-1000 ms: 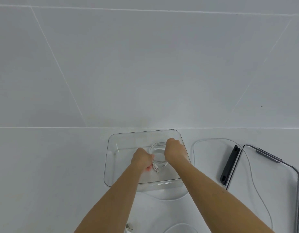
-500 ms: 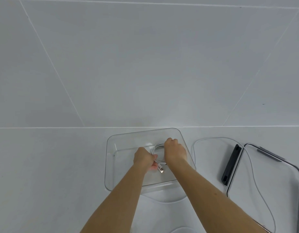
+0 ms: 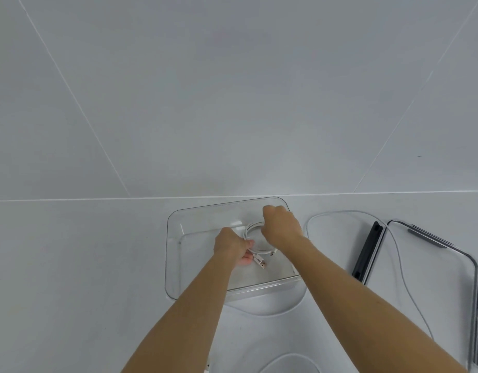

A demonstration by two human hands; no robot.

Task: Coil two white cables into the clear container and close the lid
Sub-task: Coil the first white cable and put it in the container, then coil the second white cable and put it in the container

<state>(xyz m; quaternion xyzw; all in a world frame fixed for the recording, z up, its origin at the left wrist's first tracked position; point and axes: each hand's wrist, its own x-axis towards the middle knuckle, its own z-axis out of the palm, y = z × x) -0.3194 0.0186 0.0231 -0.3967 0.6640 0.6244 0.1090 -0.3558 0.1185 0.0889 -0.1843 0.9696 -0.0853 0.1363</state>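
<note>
2 hands down inside the clear rectangular plastic container (image 3: 178, 265): left hand (image 3: 233, 247) pinching the coiled white cable (image 3: 255, 238) near its plug, right hand (image 3: 282, 227) clamped on the loop's far side. Best pressed flat, plug tucked in. 2nd loose white cable (image 3: 400, 262) draped over the clear black-latched lid (image 3: 431, 267) to the right.

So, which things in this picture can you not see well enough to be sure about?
- Right hand: its fingers curl away, so its grip on the coil is hidden in the head view.
- Second cable: its near end passes behind the right forearm.
- Lid: cut off by the right edge.
- Small white plug at the bottom edge: cut off, too small to identify.
</note>
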